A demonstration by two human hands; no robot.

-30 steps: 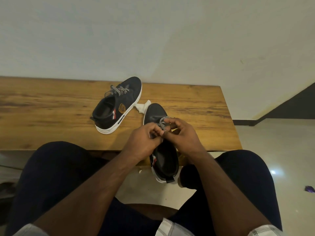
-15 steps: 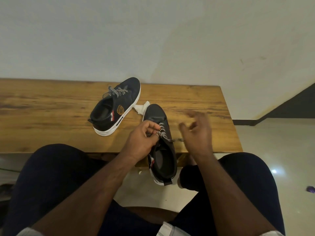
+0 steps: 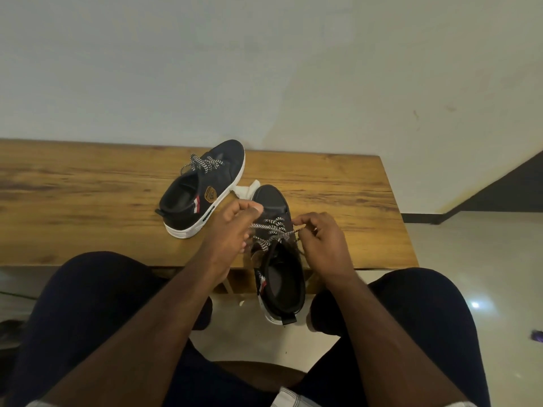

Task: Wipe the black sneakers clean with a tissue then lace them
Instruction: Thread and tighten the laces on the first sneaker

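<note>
Two black sneakers with white soles are on the wooden table (image 3: pixel 88 207). The far sneaker (image 3: pixel 202 192) lies angled to the left with its black-and-white lace tied. The near sneaker (image 3: pixel 282 259) points away from me, its heel hanging over the table's front edge. My left hand (image 3: pixel 232 230) pinches one end of its checkered lace (image 3: pixel 271 233) at the left of the eyelets. My right hand (image 3: pixel 320 242) pinches the other lace end at the right. A crumpled white tissue (image 3: pixel 246 190) lies between the two shoes.
A white wall stands right behind the table. My knees in dark shorts sit under the front edge on both sides of the near shoe. Pale tiled floor and a dark skirting lie to the right, with a small purple scrap (image 3: pixel 537 335) on the floor.
My right hand, which had lifted away open to the right, has come back and pinched the lace end. My left hand has stayed on the lace at the left.
</note>
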